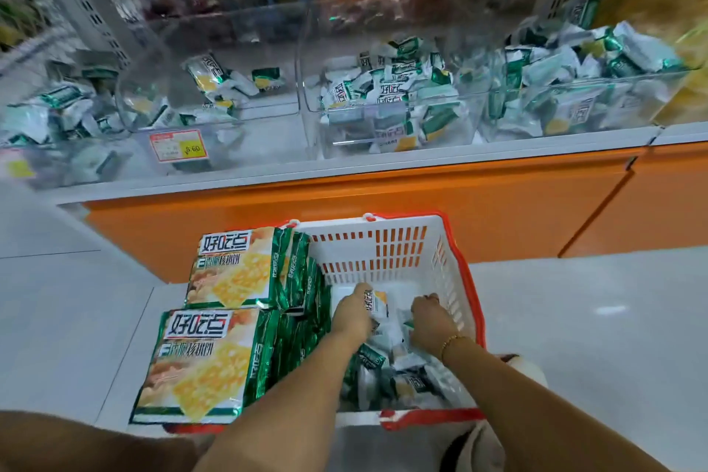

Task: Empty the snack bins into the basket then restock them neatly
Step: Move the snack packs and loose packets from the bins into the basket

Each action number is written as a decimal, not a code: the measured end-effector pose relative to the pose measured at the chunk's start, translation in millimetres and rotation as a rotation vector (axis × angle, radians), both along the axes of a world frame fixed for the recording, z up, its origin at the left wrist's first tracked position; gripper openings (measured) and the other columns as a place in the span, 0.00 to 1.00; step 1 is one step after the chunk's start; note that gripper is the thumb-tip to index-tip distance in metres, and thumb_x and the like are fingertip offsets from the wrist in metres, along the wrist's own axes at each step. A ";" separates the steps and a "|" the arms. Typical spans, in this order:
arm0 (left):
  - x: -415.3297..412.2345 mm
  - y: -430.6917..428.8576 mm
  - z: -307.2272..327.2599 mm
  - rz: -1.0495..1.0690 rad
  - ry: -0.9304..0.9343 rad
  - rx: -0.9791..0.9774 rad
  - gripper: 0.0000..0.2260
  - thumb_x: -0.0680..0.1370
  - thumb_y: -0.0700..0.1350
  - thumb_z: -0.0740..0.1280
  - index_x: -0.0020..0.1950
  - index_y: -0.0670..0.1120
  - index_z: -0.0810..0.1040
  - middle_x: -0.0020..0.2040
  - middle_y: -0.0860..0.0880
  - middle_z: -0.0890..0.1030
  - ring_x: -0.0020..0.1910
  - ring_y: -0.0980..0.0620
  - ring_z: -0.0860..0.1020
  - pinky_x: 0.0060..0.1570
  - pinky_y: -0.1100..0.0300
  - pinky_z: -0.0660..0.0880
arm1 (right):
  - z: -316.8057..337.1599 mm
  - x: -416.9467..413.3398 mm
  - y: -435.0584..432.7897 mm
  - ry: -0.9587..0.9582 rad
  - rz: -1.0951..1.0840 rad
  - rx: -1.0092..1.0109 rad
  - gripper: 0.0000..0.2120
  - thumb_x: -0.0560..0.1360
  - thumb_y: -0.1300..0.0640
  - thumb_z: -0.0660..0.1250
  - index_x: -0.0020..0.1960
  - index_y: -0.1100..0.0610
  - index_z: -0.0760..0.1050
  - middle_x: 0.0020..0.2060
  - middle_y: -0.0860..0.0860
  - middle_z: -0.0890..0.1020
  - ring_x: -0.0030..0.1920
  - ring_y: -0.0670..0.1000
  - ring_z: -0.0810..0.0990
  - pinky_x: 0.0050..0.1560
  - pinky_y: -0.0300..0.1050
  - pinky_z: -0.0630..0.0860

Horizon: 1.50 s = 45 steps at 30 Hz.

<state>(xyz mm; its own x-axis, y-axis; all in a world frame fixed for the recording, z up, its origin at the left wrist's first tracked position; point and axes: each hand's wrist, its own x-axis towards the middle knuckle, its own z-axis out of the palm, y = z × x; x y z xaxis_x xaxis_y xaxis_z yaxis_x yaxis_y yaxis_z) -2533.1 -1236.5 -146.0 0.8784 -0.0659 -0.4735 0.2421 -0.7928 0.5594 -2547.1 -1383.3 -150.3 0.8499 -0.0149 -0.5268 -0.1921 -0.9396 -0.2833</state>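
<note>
step: both hands down in the basket [387,238] among the loose packets [402,376]; judged either dropping a load or gathering one for restock, can't tell which
left hand [350,312]: fingers closed round a small packet [377,303], held at the far end of the pile, just above the bare basket floor
right hand [431,320]: fingers curled down into the packets; whether they grip one, cannot tell; gold bracelet [452,342] at wrist
basket: white, red rim, on the floor against the orange shelf base [459,211]; near half holds loose packets, far half bare
big bags [230,268]: two stacks of large green-yellow snack bags standing in the basket's left side, touching the left forearm
bins: clear bins on the shelf above; left-middle bin [214,88] nearly empty, a few packets at the back; centre bin [390,103] and right bin [582,96] well filled, heaped loose; far-left bin blurred, partly filled
price tag [178,145]: on the front of the left-middle bin
progress: judged part way, bins not all emptied, nothing neat yet
how to do well: take packets in flat handfuls, same face up, not a crushed fistful; foil is slick, so pinch across the width, not the sealed ends
how to do well: keep forearm off the big bags, they lean and could tip onto the pile
how to do well: use the bare far half of the basket to sort, so loose packets don't slip under the big bags
risk: small packets could poke through the basket side slots; blurred edges hide the outer bins
</note>
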 end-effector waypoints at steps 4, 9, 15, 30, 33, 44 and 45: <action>14.5 -1.0 -20.2 -0.120 0.082 0.082 0.25 0.75 0.34 0.62 0.70 0.50 0.65 0.61 0.41 0.77 0.56 0.43 0.76 0.54 0.56 0.74 | -13.8 1.9 -2.6 0.104 0.205 -0.065 0.15 0.77 0.65 0.59 0.64 0.66 0.68 0.63 0.62 0.70 0.64 0.57 0.71 0.61 0.42 0.66; 26.1 -4.1 -21.3 -0.360 0.302 0.225 0.27 0.78 0.33 0.59 0.76 0.46 0.59 0.75 0.43 0.63 0.71 0.44 0.66 0.67 0.60 0.63 | -7.9 18.1 -1.5 0.306 0.337 -0.085 0.08 0.77 0.60 0.63 0.55 0.62 0.74 0.46 0.59 0.78 0.55 0.57 0.75 0.57 0.45 0.71; 49.2 -15.3 49.6 -0.480 0.289 0.330 0.26 0.78 0.42 0.66 0.74 0.42 0.64 0.74 0.45 0.65 0.69 0.45 0.69 0.64 0.56 0.67 | 79.0 70.7 -13.7 0.241 0.228 0.041 0.09 0.78 0.56 0.64 0.51 0.63 0.74 0.42 0.54 0.78 0.34 0.48 0.75 0.34 0.35 0.71; 142.9 -14.8 315.4 -0.336 -0.693 0.002 0.06 0.77 0.48 0.68 0.51 0.48 0.77 0.49 0.53 0.80 0.47 0.55 0.78 0.46 0.63 0.73 | 321.2 183.4 -73.2 -0.556 0.184 -0.115 0.24 0.71 0.49 0.72 0.64 0.56 0.72 0.60 0.56 0.78 0.58 0.56 0.76 0.54 0.45 0.71; 200.7 -15.9 307.4 -0.380 -0.552 0.143 0.20 0.75 0.47 0.71 0.65 0.47 0.72 0.64 0.49 0.74 0.59 0.50 0.74 0.53 0.61 0.69 | 310.8 216.2 -74.2 -0.509 0.185 -0.101 0.38 0.69 0.52 0.76 0.72 0.57 0.61 0.66 0.58 0.72 0.64 0.58 0.72 0.56 0.46 0.71; 278.7 -30.9 283.0 -0.743 -0.165 0.576 0.26 0.74 0.32 0.66 0.68 0.52 0.68 0.66 0.47 0.71 0.54 0.49 0.73 0.40 0.60 0.69 | 258.8 257.4 -52.6 -0.218 0.316 -0.346 0.42 0.70 0.60 0.74 0.75 0.60 0.53 0.66 0.59 0.72 0.64 0.60 0.72 0.57 0.52 0.73; 280.0 -31.8 283.1 -0.758 -0.144 0.609 0.28 0.74 0.31 0.65 0.69 0.53 0.67 0.66 0.47 0.71 0.51 0.49 0.72 0.38 0.60 0.68 | 257.2 257.8 -54.1 -0.234 0.310 -0.333 0.42 0.71 0.60 0.73 0.76 0.60 0.52 0.65 0.59 0.72 0.63 0.60 0.73 0.57 0.52 0.73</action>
